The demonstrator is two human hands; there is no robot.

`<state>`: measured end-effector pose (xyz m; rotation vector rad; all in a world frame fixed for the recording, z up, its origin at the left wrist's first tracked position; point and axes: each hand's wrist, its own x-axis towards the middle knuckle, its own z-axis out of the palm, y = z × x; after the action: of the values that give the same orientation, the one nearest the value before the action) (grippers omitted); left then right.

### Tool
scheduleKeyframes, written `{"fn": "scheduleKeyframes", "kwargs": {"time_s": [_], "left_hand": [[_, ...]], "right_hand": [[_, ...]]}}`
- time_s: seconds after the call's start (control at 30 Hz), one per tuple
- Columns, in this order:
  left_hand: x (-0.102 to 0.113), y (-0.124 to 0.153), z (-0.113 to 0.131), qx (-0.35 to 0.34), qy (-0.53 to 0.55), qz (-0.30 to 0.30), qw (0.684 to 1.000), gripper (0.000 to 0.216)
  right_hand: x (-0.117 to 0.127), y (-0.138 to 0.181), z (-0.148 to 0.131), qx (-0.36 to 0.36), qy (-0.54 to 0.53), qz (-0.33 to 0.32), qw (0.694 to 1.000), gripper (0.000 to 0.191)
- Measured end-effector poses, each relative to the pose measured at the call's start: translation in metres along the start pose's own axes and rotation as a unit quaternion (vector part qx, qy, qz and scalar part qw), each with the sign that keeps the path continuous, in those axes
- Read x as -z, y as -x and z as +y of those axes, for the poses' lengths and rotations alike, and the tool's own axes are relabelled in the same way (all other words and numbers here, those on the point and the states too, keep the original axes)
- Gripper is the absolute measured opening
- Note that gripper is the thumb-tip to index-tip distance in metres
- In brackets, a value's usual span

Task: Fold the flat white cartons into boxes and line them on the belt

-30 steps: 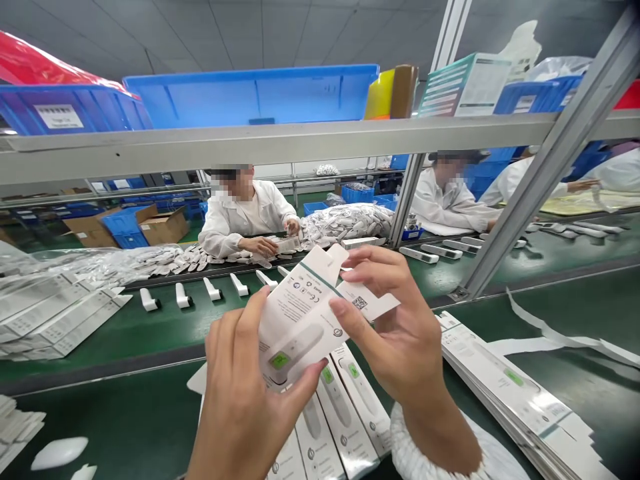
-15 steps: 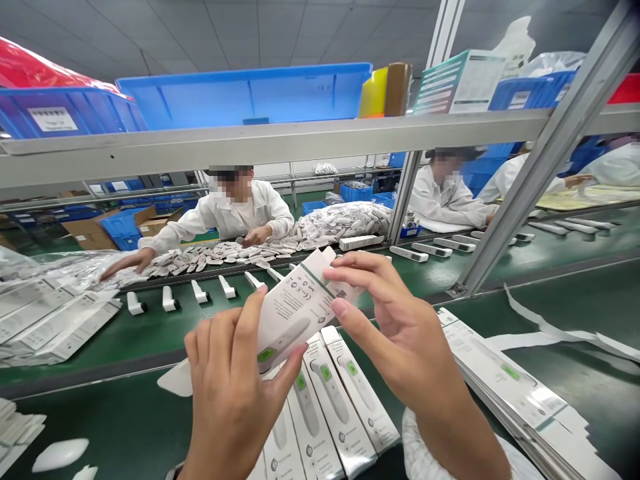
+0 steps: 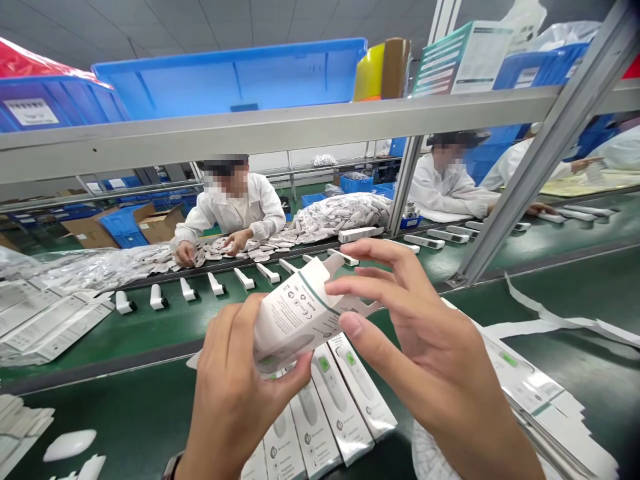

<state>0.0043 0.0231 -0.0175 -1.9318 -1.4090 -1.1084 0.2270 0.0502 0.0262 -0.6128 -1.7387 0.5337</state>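
Both of my hands hold one white printed carton (image 3: 295, 313) in front of me, above the green bench. My left hand (image 3: 235, 393) wraps its lower end, fingers behind and thumb beneath. My right hand (image 3: 425, 340) pinches the carton's upper right flap between thumb and forefinger, the other fingers spread. The carton bulges open into a box shape. Under it lie several finished white boxes (image 3: 330, 407) in a row.
A stack of flat cartons (image 3: 545, 400) lies at my right, more flat cartons (image 3: 45, 320) at far left. White devices (image 3: 215, 285) ride the green conveyor belt (image 3: 150, 327). Two people in white coats (image 3: 235, 207) work opposite. A metal shelf (image 3: 280, 133) carries blue bins overhead.
The flat carton has been squeezed open into a box shape between my hands. The devices on the belt have shifted left. The person opposite drew an arm back in.
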Motion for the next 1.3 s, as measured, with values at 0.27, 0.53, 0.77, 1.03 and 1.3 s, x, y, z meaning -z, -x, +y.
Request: {"fn": "scheduleKeyframes", "kwargs": {"time_s": [0.27,0.53,0.77,1.03,1.3], "left_hand": [[0.008,-0.002,0.009,0.045,0.191,-0.056,0.979,0.070],[0.024,-0.001,0.013,0.250,0.460,-0.273,0.807,0.083],[0.018,-0.004,0.021,0.331,0.378,-0.244,0.830,0.047],[0.008,0.000,0.015,0.253,0.238,-0.210,0.914,0.045],[-0.003,0.005,0.013,0.181,0.261,-0.143,0.937,0.056]], "right_hand": [[-0.003,-0.002,0.003,0.017,-0.169,0.082,0.982,0.061],[-0.022,-0.011,0.028,-0.182,-0.437,-0.164,0.866,0.083],[-0.036,-0.009,0.021,-0.200,-0.321,-0.031,0.925,0.019],[-0.059,-0.010,0.021,-0.156,-0.206,0.132,0.957,0.029],[-0.058,0.000,0.025,-0.063,-0.379,0.017,0.923,0.047]]}}
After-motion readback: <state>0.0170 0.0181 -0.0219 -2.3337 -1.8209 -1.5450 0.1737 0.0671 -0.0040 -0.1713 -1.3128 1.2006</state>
